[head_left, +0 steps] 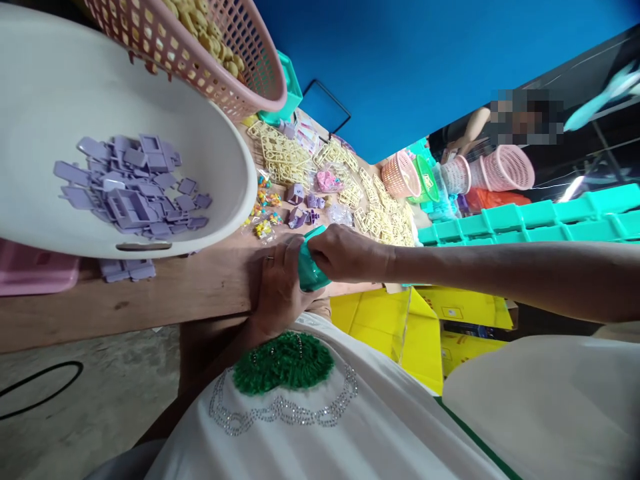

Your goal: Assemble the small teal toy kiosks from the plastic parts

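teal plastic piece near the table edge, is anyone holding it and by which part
Yes. Both hands hold the teal plastic piece: the right hand grips its upper end, and the left hand supports its lower side against the wooden table edge.

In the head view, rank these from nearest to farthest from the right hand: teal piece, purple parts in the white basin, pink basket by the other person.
1. teal piece, held in the right hand.
2. purple parts, in the white basin.
3. pink basket, far end, by the other person.

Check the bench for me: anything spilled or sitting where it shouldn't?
A few purple pieces lie loose on the bench, outside the white basin that holds the rest. The pink basket sits tilted on the basin rim. Both hands grip a teal piece at the bench edge; nothing looks broken.
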A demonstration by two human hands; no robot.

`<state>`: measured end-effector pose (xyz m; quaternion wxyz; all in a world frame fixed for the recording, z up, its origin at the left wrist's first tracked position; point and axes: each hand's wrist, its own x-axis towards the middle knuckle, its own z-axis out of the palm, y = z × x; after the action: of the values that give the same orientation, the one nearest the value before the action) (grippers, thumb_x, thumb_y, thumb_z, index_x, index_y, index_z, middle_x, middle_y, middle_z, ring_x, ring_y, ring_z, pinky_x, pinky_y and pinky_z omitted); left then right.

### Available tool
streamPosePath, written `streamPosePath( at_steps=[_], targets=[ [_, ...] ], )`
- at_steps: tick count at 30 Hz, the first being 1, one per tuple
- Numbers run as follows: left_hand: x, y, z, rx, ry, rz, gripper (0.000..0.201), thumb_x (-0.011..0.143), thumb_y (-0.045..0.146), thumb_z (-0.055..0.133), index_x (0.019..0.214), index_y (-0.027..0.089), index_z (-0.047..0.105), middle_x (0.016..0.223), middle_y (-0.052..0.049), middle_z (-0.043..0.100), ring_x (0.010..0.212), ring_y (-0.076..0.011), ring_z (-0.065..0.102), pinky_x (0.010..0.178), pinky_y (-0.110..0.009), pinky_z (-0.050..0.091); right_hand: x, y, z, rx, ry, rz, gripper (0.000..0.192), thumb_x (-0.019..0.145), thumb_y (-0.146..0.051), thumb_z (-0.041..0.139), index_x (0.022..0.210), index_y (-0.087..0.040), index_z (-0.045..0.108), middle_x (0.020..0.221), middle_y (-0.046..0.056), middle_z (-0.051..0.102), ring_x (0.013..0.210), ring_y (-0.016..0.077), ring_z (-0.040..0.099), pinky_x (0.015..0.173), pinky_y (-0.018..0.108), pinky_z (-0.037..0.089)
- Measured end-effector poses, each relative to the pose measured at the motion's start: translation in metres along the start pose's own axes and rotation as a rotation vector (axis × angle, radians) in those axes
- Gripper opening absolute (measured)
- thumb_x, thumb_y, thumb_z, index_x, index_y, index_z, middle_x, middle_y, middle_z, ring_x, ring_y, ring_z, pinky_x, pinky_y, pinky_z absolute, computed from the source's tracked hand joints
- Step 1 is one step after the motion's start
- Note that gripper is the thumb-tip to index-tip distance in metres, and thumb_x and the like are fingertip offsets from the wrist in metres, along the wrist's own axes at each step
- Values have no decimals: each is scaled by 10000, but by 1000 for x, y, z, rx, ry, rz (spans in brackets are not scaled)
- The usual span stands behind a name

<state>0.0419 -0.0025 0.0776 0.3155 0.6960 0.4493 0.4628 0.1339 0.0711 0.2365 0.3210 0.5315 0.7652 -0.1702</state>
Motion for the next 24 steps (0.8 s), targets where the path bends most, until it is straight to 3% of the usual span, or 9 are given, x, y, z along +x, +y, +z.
streamPosePath(
  at_steps=[7,15,21,24],
  targets=[
    [-2,1,4,-12,-23,-52,907,746,307,899,1498,155,416,1405,-230,666,1296,-443,656,1045,-568,557,-5,-11,4,-218,-42,-44,80,847,-52,674,870,-116,716,731,65,664,625,129,433,649,320,258],
    [-1,1,3,-3,-6,-42,929,735,324,930,1490,162,414,1340,-232,685,1166,-430,696,952,-538,578,8,-4,-3,-53,-108,73,195,891,-84,577,727,-124,676,619,2,544,567,90,328,599,285,272],
    [0,1,0,5,-45,-32,898,754,270,899,1499,147,412,1361,-216,675,1181,-405,691,991,-514,564,-7,-11,8,-211,-66,-44,154,877,-78,620,973,-83,741,748,71,672,617,115,380,635,317,247],
    [0,1,0,-13,-45,-46,899,756,314,910,1492,145,422,1358,-218,673,1195,-417,685,993,-525,564,-3,-10,7,-157,-45,7,164,889,-98,587,907,-96,750,730,74,678,617,121,419,637,317,268]
  ],
)
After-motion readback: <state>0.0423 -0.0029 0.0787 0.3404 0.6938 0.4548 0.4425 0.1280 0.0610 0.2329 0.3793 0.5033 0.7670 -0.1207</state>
